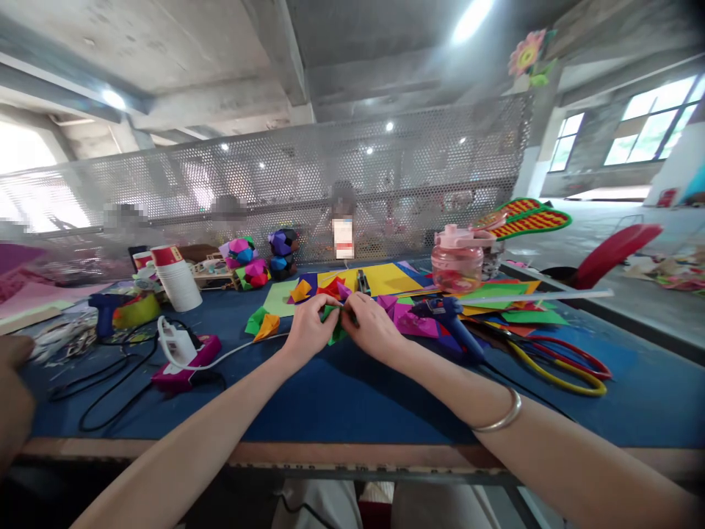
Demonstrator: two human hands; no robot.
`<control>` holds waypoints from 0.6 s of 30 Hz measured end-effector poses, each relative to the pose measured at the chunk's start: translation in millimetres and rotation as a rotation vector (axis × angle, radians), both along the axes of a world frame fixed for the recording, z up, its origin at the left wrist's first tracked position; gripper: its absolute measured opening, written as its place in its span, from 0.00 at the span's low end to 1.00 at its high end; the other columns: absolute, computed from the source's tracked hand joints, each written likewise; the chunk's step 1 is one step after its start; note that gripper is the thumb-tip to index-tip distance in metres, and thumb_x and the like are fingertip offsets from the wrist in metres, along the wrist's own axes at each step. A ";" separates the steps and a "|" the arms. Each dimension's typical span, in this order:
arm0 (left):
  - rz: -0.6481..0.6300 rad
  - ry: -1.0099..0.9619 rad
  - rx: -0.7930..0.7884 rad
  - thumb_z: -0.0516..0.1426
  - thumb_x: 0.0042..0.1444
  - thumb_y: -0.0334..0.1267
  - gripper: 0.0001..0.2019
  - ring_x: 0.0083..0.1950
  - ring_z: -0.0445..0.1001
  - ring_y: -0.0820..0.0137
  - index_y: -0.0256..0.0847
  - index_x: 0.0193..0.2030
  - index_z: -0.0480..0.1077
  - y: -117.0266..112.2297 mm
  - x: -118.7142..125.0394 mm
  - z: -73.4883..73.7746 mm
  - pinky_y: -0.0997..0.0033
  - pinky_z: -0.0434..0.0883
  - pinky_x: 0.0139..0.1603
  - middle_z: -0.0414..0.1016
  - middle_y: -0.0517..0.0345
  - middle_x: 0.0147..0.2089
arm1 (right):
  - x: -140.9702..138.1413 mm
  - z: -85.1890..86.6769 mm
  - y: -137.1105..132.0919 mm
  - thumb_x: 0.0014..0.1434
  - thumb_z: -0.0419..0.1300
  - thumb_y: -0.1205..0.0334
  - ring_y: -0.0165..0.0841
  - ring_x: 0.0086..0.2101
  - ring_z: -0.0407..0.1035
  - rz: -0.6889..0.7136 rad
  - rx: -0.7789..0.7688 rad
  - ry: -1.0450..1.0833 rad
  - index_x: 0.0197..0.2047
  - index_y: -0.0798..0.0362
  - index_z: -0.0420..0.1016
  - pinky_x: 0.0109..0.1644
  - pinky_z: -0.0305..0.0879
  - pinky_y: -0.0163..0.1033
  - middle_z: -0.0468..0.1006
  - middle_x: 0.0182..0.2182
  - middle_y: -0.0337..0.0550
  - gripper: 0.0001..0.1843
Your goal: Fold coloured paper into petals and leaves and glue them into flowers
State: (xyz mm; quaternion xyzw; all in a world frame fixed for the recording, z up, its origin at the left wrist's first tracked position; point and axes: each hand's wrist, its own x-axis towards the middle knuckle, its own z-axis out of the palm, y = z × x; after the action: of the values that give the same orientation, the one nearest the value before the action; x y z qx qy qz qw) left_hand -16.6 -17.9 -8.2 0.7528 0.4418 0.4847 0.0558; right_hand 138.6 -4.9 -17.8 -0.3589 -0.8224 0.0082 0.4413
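My left hand (pixel 308 327) and my right hand (pixel 371 323) meet over the blue table (pixel 341 397), both pinching a folded green paper piece (pixel 334 330) between the fingertips. Both hands have their fingers closed on it. A silver bangle (pixel 499 419) sits on my right wrist. Small folded orange paper (pixel 267 325) and green paper (pixel 254 320) lie just left of my left hand. Red and orange folded pieces (pixel 324 288) lie behind the hands.
Coloured paper sheets (pixel 385 279) spread behind; a blue glue gun (pixel 449 319), pink jar (pixel 457 261) and scissors (pixel 556 364) at right. Left: white cups (pixel 177 278), pink power strip (pixel 184 360), cables, paper balls (pixel 247 261). Another person's hand (pixel 14 382) at far left.
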 end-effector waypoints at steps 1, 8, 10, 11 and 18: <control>0.007 -0.010 -0.018 0.56 0.54 0.30 0.05 0.30 0.70 0.73 0.38 0.35 0.73 2.4 -0.8 0.2 0.75 0.65 0.33 0.76 0.59 0.31 | 0.4 0.9 0.7 0.59 0.53 0.69 0.36 0.33 0.65 0.012 -0.078 0.031 0.30 0.52 0.62 0.38 0.59 0.39 0.70 0.31 0.45 0.07; 0.064 -0.141 -0.118 0.57 0.53 0.35 0.05 0.27 0.69 0.73 0.37 0.34 0.73 18.9 -10.1 -0.6 0.76 0.64 0.31 0.73 0.60 0.27 | 2.4 1.5 5.2 0.67 0.47 0.55 0.32 0.27 0.68 0.019 -0.406 0.182 0.30 0.51 0.63 0.31 0.60 0.36 0.73 0.26 0.40 0.16; 0.081 -0.177 -0.145 0.57 0.52 0.35 0.05 0.28 0.70 0.73 0.37 0.34 0.73 22.1 -13.0 -1.7 0.76 0.65 0.30 0.73 0.60 0.27 | 1.4 0.0 5.8 0.67 0.47 0.53 0.31 0.26 0.69 0.037 -0.485 0.213 0.31 0.51 0.64 0.30 0.62 0.35 0.75 0.28 0.41 0.16; 0.086 -0.192 -0.156 0.57 0.52 0.35 0.05 0.27 0.69 0.73 0.37 0.34 0.73 23.7 -14.3 -2.6 0.76 0.65 0.30 0.73 0.61 0.27 | 0.5 -0.8 5.9 0.67 0.48 0.53 0.31 0.25 0.69 0.050 -0.523 0.223 0.32 0.51 0.65 0.29 0.63 0.35 0.76 0.28 0.42 0.15; 0.081 -0.259 -0.163 0.57 0.53 0.38 0.07 0.26 0.69 0.73 0.38 0.36 0.71 32.3 -17.8 -11.0 0.76 0.63 0.27 0.72 0.60 0.28 | -6.4 -5.0 3.4 0.62 0.56 0.54 0.32 0.25 0.72 0.158 -0.717 0.244 0.39 0.54 0.65 0.26 0.67 0.34 0.79 0.27 0.43 0.11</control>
State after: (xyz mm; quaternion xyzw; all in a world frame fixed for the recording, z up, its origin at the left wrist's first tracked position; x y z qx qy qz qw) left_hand -34.3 14.3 -19.2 0.6585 0.4986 0.5424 0.1536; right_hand 132.1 -1.6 -22.8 -0.4222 -0.7340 0.3718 0.3805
